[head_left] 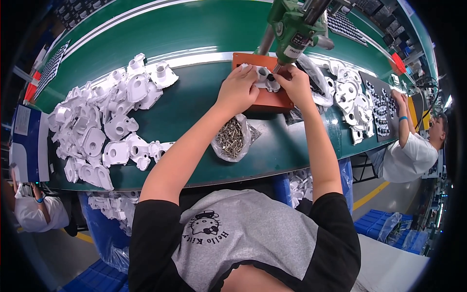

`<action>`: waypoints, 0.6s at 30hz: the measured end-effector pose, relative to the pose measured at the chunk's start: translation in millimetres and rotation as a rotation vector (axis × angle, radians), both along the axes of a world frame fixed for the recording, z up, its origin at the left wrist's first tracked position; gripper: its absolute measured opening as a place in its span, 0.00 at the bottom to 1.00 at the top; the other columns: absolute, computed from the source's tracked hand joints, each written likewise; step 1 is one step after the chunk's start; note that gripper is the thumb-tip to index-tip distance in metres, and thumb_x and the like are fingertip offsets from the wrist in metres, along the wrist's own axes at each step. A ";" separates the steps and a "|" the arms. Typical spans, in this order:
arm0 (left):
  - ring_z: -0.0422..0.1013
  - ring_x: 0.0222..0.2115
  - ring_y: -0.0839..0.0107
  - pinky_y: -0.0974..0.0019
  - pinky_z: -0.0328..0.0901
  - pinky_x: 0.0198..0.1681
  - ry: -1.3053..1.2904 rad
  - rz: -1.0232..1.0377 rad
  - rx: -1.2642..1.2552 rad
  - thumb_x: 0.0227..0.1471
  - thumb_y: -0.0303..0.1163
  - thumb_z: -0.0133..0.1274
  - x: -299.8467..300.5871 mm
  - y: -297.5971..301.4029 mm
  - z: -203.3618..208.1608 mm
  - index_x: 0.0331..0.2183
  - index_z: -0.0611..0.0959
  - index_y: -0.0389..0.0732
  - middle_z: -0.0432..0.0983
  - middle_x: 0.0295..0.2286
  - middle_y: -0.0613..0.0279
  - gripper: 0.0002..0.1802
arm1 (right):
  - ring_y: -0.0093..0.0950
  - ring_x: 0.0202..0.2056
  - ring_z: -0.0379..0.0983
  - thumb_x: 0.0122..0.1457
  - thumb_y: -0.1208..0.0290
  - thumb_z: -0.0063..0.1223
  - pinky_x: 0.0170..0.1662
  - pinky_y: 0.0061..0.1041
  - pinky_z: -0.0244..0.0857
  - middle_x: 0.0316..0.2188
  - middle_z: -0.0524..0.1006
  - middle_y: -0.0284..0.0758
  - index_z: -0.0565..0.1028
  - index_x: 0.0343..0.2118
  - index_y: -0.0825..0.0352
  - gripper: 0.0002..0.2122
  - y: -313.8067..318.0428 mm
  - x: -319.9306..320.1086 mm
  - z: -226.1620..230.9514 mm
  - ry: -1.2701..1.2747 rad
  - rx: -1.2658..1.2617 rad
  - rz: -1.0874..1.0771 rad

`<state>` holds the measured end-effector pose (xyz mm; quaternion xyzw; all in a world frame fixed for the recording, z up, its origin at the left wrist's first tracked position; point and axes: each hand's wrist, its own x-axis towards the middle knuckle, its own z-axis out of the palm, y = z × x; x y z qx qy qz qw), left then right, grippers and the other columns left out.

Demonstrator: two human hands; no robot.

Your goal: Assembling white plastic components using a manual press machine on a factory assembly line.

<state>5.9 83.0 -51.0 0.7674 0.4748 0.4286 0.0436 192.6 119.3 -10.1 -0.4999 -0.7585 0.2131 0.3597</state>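
A white plastic housing [262, 72] with round openings sits on the orange base [273, 100] of a green machine [288, 33]. My left hand [239, 88] is closed on the housing's left side, fingers over its top and thumb at the near edge. My right hand [296, 86] is closed in a pinch at the housing's right side, with its fingertips at a small black piece [271, 77]. Right above those fingertips ends the machine's metal tip [278, 67]. Nearer to me, between my forearms, lies an open clear bag of metal screws [229, 139].
White housings [92, 141] are heaped on the left of the green bench, and more housings [351, 95] lie at right. Beside the machine is a clear plastic bag [316, 80]. Past it, a dark tray [382, 114] holds small parts. A co-worker [411, 153] sits far right, another [41, 211] at left.
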 end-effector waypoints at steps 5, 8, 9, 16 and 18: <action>0.67 0.47 0.55 0.56 0.57 0.56 -0.022 0.000 0.001 0.42 0.28 0.48 0.5 0.0 0.3 0.31 0.75 0.36 0.73 0.41 0.48 0.10 | 0.21 0.26 0.72 0.49 0.72 0.58 0.34 0.20 0.65 0.24 0.77 0.36 0.76 0.32 0.72 0.10 0.7 -0.1 -4.1 0.046 -0.010 0.018; 0.67 0.47 0.55 0.56 0.56 0.56 -0.026 0.005 0.029 0.42 0.28 0.48 0.3 -0.4 0.2 0.31 0.75 0.36 0.73 0.41 0.47 0.10 | 0.29 0.28 0.75 0.47 0.72 0.59 0.35 0.25 0.67 0.26 0.78 0.40 0.77 0.29 0.72 0.09 1.5 0.8 -6.9 0.095 -0.020 0.000; 0.67 0.47 0.54 0.56 0.57 0.56 -0.026 0.004 0.027 0.42 0.28 0.48 0.9 -0.7 0.8 0.32 0.75 0.36 0.73 0.41 0.47 0.10 | 0.29 0.27 0.75 0.47 0.72 0.59 0.36 0.24 0.67 0.27 0.78 0.40 0.77 0.30 0.72 0.09 2.5 3.6 -8.9 0.118 -0.025 0.032; 0.67 0.46 0.55 0.56 0.57 0.56 -0.001 -0.002 -0.002 0.42 0.28 0.48 0.4 -1.7 0.2 0.34 0.75 0.34 0.73 0.41 0.47 0.13 | 0.31 0.39 0.70 0.51 0.76 0.53 0.44 0.25 0.62 0.38 0.74 0.41 0.76 0.36 0.72 0.10 -17.4 8.1 -22.9 0.031 0.177 0.149; 0.67 0.46 0.55 0.56 0.57 0.56 -0.007 -0.002 0.017 0.42 0.28 0.48 1.1 -0.7 0.6 0.34 0.75 0.34 0.73 0.41 0.47 0.13 | 0.33 0.42 0.68 0.51 0.77 0.52 0.47 0.27 0.60 0.41 0.73 0.41 0.76 0.39 0.70 0.11 -20.7 7.8 -24.9 -0.012 0.226 0.156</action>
